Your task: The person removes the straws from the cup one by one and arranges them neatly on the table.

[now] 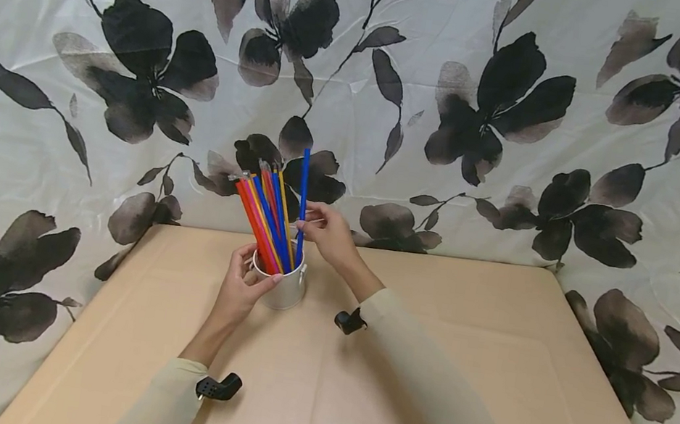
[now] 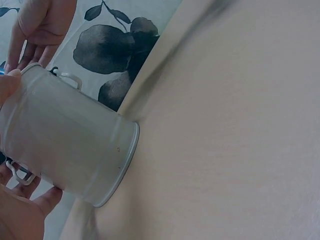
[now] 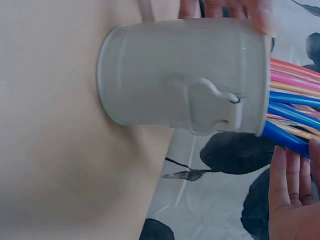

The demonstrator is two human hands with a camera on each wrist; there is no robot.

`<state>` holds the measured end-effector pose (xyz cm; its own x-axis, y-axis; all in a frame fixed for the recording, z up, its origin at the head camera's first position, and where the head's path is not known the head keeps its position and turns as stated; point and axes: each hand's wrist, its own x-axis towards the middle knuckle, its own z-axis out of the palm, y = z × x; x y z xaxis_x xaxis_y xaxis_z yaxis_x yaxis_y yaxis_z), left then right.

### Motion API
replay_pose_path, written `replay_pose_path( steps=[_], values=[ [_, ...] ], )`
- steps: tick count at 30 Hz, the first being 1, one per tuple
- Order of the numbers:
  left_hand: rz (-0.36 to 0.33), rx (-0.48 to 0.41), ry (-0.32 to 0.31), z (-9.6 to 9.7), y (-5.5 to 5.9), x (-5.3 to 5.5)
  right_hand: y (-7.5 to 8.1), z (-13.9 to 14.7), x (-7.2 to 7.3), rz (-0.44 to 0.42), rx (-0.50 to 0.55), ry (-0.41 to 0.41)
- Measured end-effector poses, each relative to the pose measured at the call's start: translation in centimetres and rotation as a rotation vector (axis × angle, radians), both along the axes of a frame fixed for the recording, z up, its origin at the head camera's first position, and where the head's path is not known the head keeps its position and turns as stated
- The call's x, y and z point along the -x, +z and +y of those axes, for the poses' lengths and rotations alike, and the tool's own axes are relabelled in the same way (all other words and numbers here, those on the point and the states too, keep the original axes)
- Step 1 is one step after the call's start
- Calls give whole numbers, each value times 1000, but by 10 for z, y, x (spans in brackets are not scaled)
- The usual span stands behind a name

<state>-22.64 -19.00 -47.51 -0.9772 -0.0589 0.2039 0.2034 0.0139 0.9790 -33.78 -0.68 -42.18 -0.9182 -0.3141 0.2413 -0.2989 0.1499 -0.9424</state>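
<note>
A: Flowered cloth point(image 1: 398, 177) behind counter point(image 1: 493, 337); bucket point(image 1: 286, 295) near far edge. Progress?
B: Sticks point(image 1: 256, 221) stand inside. Left grip point(image 1: 239, 288) curled round bucket; right grip point(image 1: 332, 236) pinching blue stick point(image 1: 304, 185), lower end inside too. Remaining: its release, I judge; insertion or removal unclear.

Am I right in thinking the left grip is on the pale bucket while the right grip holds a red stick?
The right grip holds a blue stick, not red, as the head view shows; the left grip is on the pale bucket.
</note>
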Motion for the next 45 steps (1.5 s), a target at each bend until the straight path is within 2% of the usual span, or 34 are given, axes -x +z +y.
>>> replay_pose_path(
  steps=[7, 13, 21, 33, 45],
  values=[
    [6, 5, 9, 0, -2, 0, 8, 8, 2, 13, 138, 20],
    [-21, 18, 3, 0, -2, -2, 20, 16, 1, 39, 182, 31],
    [-6, -2, 5, 0, -2, 0, 40, 24, -2, 72, 261, 42],
    [-30, 19, 6, 0, 1, 1, 55, 42, -9, 17, 280, 29],
    [-24, 34, 15, 2, 3, -1, 46, 61, -15, -64, 208, -18]
  ],
)
